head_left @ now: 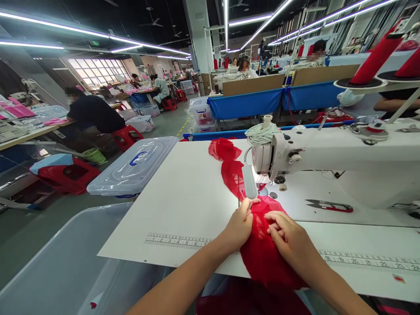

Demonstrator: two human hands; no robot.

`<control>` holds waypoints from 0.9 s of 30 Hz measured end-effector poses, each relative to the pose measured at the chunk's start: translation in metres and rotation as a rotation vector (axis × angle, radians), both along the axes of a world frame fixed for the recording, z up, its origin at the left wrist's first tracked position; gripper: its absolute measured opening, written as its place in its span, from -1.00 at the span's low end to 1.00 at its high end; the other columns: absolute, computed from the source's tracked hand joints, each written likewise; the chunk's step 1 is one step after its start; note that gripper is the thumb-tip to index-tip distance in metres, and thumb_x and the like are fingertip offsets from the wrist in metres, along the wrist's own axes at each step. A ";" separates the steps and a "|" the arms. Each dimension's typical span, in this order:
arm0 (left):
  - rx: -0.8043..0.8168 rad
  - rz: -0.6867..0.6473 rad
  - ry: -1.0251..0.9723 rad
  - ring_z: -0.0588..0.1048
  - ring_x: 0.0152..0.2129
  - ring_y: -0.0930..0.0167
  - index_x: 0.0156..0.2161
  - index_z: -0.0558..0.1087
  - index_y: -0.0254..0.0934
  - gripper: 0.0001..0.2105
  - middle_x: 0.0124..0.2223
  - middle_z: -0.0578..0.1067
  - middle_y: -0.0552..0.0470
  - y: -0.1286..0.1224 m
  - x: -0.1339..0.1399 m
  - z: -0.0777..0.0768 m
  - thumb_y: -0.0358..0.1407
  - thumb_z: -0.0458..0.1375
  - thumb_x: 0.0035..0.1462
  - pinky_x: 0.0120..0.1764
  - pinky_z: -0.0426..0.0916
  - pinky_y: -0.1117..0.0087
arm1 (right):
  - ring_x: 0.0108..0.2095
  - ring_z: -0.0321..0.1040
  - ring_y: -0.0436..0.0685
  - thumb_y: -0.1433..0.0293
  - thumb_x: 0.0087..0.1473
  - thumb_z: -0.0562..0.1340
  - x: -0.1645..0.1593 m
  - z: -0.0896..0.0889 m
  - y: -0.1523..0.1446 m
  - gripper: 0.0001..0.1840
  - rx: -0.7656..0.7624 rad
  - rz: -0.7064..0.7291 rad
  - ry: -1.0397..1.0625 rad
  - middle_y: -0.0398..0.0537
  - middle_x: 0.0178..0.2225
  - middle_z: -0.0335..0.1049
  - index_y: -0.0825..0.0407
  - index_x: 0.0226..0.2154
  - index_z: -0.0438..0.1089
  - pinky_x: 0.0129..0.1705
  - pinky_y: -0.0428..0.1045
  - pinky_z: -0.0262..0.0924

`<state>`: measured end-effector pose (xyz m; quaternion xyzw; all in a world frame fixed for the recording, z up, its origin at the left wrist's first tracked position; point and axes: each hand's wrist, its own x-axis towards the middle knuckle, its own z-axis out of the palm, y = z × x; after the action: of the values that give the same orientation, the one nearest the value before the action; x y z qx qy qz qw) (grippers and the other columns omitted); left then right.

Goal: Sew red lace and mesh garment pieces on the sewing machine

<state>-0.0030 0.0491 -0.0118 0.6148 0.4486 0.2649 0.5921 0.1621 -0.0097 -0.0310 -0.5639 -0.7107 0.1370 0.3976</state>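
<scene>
Sheer red fabric (262, 256) runs from the table's front edge, under the needle area of a white sewing machine (315, 151), to a gathered heap behind it. My left hand (241, 223) is closed on the left side of the fabric, its fingertips just in front of the needle area. On the right side, my right hand (290, 238) has its fingers curled and pinched at the cloth. A pale oval piece (250, 181) hides part of the needle area. Red-handled thread snips (331, 206) lie on the machine bed to the right.
A ruler scale is printed along the front of the white table (164, 197). Left of it stand a lidded plastic bin (138, 164) and a lower translucent tub (65, 258). Red thread cones (376, 59) rise at the right. Several people sit at other tables.
</scene>
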 end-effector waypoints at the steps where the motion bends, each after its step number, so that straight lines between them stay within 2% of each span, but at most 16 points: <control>1: 0.009 -0.004 0.020 0.45 -0.17 0.34 -0.03 0.36 -0.25 -0.69 -0.15 0.48 0.00 -0.001 0.000 0.000 -0.50 -0.04 0.14 0.00 0.32 0.26 | -0.33 0.56 0.14 0.42 0.19 0.05 0.002 -0.003 0.004 -0.74 0.039 -0.003 -0.065 0.07 -0.17 0.57 0.00 -0.18 0.42 -0.35 0.02 0.51; 4: 0.014 -0.010 0.080 0.47 -0.23 0.28 -0.12 0.37 -0.27 -0.79 -0.23 0.48 -0.01 -0.003 0.002 -0.002 -0.42 0.08 0.10 -0.08 0.37 0.22 | -0.21 0.58 0.19 0.44 0.20 0.02 0.003 -0.011 0.009 -0.68 0.161 -0.012 -0.219 0.12 -0.11 0.58 0.04 -0.14 0.45 -0.28 0.03 0.53; 7: 0.047 0.013 0.111 0.48 -0.23 0.27 -0.04 0.29 -0.27 -0.62 -0.20 0.49 -0.01 -0.003 0.003 -0.003 -0.44 0.18 -0.01 -0.09 0.39 0.23 | -0.13 0.57 0.22 0.46 0.22 0.00 0.003 -0.013 0.007 -0.65 0.221 0.008 -0.306 0.14 -0.12 0.59 0.09 -0.13 0.47 -0.19 0.05 0.53; 10: 0.103 0.042 0.122 0.48 -0.13 0.28 0.00 0.26 -0.28 -0.59 -0.10 0.49 -0.07 -0.001 0.005 -0.003 -0.52 0.09 0.00 -0.01 0.35 0.25 | -0.14 0.57 0.22 0.48 0.23 0.00 0.002 -0.012 0.006 -0.65 0.248 0.005 -0.334 0.15 -0.11 0.59 0.11 -0.14 0.47 -0.18 0.05 0.54; 14: 0.145 0.071 0.160 0.49 -0.08 0.34 0.01 0.25 -0.29 -0.61 -0.05 0.51 -0.11 0.001 0.008 -0.003 -0.59 -0.06 0.08 0.00 0.36 0.32 | -0.13 0.56 0.21 0.48 0.24 0.00 -0.003 -0.013 0.013 -0.69 0.263 -0.030 -0.292 0.19 -0.11 0.56 0.12 -0.14 0.44 -0.16 0.05 0.53; 17: 0.187 0.084 0.247 0.50 -0.08 0.40 0.02 0.24 -0.29 -0.66 -0.01 0.51 -0.10 0.001 0.007 0.000 -0.57 -0.12 0.17 -0.04 0.37 0.39 | -0.14 0.55 0.20 0.52 0.22 -0.04 -0.004 -0.016 0.023 -0.66 0.256 -0.009 -0.276 0.19 -0.14 0.55 0.11 -0.20 0.44 -0.11 0.07 0.51; 19: 0.238 0.089 0.335 0.53 -0.18 0.41 0.03 0.23 -0.26 -0.69 -0.09 0.54 -0.05 0.006 0.004 0.004 -0.53 -0.14 0.24 -0.14 0.39 0.40 | -0.12 0.55 0.22 0.53 0.20 -0.04 0.000 -0.016 0.029 -0.64 0.250 0.017 -0.294 0.21 -0.10 0.54 0.11 -0.20 0.45 -0.10 0.09 0.50; 21: 0.295 0.087 0.448 0.52 -0.36 0.38 0.02 0.24 -0.24 -0.73 -0.29 0.53 0.05 0.015 -0.001 0.009 -0.48 -0.14 0.28 -0.26 0.37 0.39 | -0.12 0.54 0.24 0.54 0.17 -0.02 0.008 -0.014 0.034 -0.64 0.219 0.074 -0.348 0.22 -0.05 0.53 0.12 -0.16 0.46 -0.14 0.11 0.51; 23: 0.357 0.085 0.580 0.47 -0.49 0.33 -0.04 0.29 -0.23 -0.77 -0.48 0.43 0.13 0.027 -0.006 0.012 -0.47 -0.08 0.24 -0.33 0.33 0.35 | -0.12 0.54 0.26 0.55 0.13 0.00 0.017 -0.012 0.037 -0.62 0.168 0.154 -0.421 0.23 -0.02 0.52 0.12 -0.12 0.46 -0.19 0.12 0.52; 25: 0.429 0.079 0.696 0.46 -0.48 0.28 -0.15 0.34 -0.24 -0.79 -0.51 0.38 0.10 0.036 -0.008 0.014 -0.51 -0.02 0.16 -0.32 0.31 0.31 | -0.09 0.53 0.28 0.55 0.10 0.02 0.024 -0.010 0.039 -0.61 0.124 0.212 -0.467 0.22 0.01 0.50 0.10 -0.11 0.46 -0.17 0.14 0.51; 27: 0.516 0.061 0.755 0.48 -0.36 0.24 -0.24 0.36 -0.24 -0.80 -0.41 0.44 0.00 0.039 -0.006 0.014 -0.55 -0.03 0.14 -0.26 0.33 0.28 | -0.05 0.51 0.27 0.55 0.08 0.03 0.028 -0.011 0.041 -0.61 0.112 0.232 -0.478 0.18 0.04 0.50 0.07 -0.11 0.46 -0.13 0.13 0.49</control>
<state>-0.0088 0.0886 0.0027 0.7822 0.5702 0.1427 0.2068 0.1903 0.0310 -0.0418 -0.4720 -0.8508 0.0052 0.2308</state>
